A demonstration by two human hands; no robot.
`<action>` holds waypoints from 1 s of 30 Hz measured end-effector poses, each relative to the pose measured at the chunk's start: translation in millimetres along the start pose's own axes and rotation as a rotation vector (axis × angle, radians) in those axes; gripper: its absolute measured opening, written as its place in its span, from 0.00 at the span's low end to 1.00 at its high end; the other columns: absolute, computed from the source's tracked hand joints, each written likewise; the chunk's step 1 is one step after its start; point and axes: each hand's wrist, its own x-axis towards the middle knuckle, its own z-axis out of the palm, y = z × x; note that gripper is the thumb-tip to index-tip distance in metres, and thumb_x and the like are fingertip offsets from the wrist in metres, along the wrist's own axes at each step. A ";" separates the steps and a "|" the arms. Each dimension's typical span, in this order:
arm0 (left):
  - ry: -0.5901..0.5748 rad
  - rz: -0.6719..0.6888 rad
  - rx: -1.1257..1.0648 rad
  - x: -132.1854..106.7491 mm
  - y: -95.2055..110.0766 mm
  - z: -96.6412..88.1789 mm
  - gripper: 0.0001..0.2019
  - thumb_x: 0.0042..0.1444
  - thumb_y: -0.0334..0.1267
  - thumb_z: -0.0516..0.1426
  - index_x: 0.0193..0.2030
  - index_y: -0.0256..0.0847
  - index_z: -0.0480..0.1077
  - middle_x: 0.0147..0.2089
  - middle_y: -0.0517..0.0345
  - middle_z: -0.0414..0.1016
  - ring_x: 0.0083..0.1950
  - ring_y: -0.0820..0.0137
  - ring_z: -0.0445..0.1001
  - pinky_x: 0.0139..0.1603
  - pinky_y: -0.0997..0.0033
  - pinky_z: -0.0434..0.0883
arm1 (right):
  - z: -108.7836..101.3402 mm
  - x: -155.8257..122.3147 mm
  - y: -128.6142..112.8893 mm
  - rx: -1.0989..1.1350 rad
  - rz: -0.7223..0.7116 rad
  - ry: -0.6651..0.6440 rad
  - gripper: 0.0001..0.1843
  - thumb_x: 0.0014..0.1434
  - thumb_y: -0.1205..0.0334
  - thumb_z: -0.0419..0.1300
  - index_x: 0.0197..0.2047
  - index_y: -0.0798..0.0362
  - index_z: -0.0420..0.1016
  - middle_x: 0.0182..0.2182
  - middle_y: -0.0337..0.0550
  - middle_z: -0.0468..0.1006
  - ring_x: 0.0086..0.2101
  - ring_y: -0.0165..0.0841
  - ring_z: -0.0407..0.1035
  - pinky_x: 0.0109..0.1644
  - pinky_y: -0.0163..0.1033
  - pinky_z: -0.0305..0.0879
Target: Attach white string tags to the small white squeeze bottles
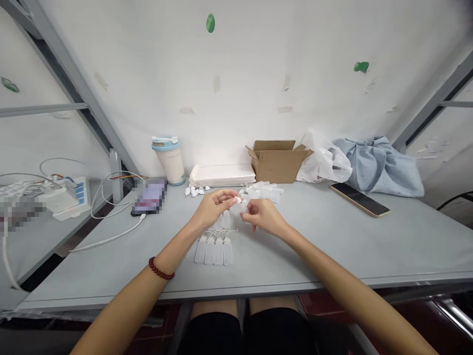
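Observation:
Over the middle of the table, my left hand point(214, 206) pinches a small white cap with a thin tip point(238, 199). Close beside it, my right hand point(265, 215) has its fingers curled round a small translucent plastic bottle point(243, 206), partly hidden by the fingers. The cap and bottle meet between the hands; whether they are joined I cannot tell. Below my left hand lie several capped bottles point(213, 251) in a neat row, with more partly covered behind them. Loose white caps point(195, 191) sit beyond my left hand. Behind my right hand is a heap of bottles point(264, 190).
Along the wall stand a lidded cup point(170, 160), a white stack point(221, 174), an open cardboard box point(278, 165), a white plastic bag point(323, 158) and a blue cloth bundle point(380, 167). A charging phone point(150, 196) lies left, another phone point(359, 199) right, and a power strip point(72, 197) far left.

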 end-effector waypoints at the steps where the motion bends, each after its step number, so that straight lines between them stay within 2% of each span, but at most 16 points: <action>1: 0.004 0.027 0.006 0.1 -0.7 1.5 0.16 0.50 0.46 0.60 0.43 0.39 0.72 0.42 0.52 0.78 0.45 0.67 0.73 0.45 0.68 0.68 | 1.1 0.3 0.0 -0.005 -0.012 0.016 0.09 0.48 0.62 0.57 0.21 0.53 0.62 0.14 0.34 0.68 0.14 0.29 0.67 0.20 0.31 0.56; 5: 0.042 0.087 0.114 2.7 -6.7 3.4 0.14 0.51 0.46 0.59 0.40 0.38 0.72 0.42 0.51 0.77 0.44 0.66 0.73 0.45 0.68 0.67 | 3.5 0.4 0.8 0.013 -0.049 0.049 0.09 0.48 0.61 0.58 0.23 0.53 0.61 0.16 0.33 0.67 0.13 0.27 0.65 0.21 0.31 0.56; 11: 0.060 0.035 0.187 4.0 -9.1 0.8 0.17 0.50 0.47 0.59 0.41 0.38 0.71 0.37 0.54 0.78 0.38 0.68 0.73 0.41 0.69 0.66 | 3.1 1.0 2.6 0.006 -0.055 0.069 0.08 0.50 0.60 0.58 0.24 0.54 0.64 0.20 0.35 0.69 0.13 0.24 0.62 0.20 0.32 0.55; 13: 0.055 0.031 0.222 3.2 -6.8 -0.8 0.17 0.50 0.48 0.59 0.41 0.38 0.71 0.35 0.55 0.78 0.36 0.68 0.73 0.38 0.70 0.66 | 2.6 2.4 5.6 -0.058 -0.111 0.097 0.08 0.51 0.60 0.58 0.25 0.55 0.66 0.20 0.35 0.69 0.15 0.24 0.61 0.22 0.32 0.54; 16: 0.019 0.032 0.245 2.1 -3.7 -4.6 0.16 0.50 0.49 0.59 0.38 0.38 0.74 0.36 0.55 0.78 0.37 0.68 0.72 0.38 0.70 0.66 | 1.3 5.3 12.9 -0.254 -0.270 0.159 0.06 0.53 0.63 0.59 0.27 0.56 0.70 0.21 0.38 0.70 0.19 0.25 0.60 0.26 0.32 0.54; 21: -0.054 0.009 0.291 2.4 -1.9 -10.5 0.15 0.51 0.49 0.58 0.36 0.38 0.75 0.35 0.55 0.78 0.37 0.67 0.73 0.38 0.70 0.66 | -2.5 7.9 23.7 -0.463 -0.455 0.193 0.09 0.56 0.63 0.59 0.39 0.58 0.74 0.31 0.46 0.74 0.24 0.28 0.64 0.29 0.33 0.56; 25: -0.035 0.018 0.350 2.1 0.5 -10.0 0.14 0.51 0.47 0.57 0.32 0.38 0.75 0.33 0.56 0.78 0.33 0.69 0.71 0.35 0.71 0.66 | -3.0 7.9 26.2 -0.515 -0.513 0.218 0.11 0.60 0.62 0.56 0.44 0.56 0.73 0.35 0.49 0.74 0.29 0.32 0.67 0.31 0.34 0.59; 30: -0.017 0.039 0.389 -0.1 -0.8 -5.2 0.14 0.51 0.47 0.57 0.33 0.37 0.75 0.34 0.56 0.77 0.32 0.70 0.70 0.32 0.72 0.66 | -1.7 9.0 25.7 -0.499 -0.503 0.231 0.11 0.61 0.66 0.53 0.44 0.57 0.73 0.36 0.51 0.74 0.33 0.35 0.68 0.35 0.37 0.61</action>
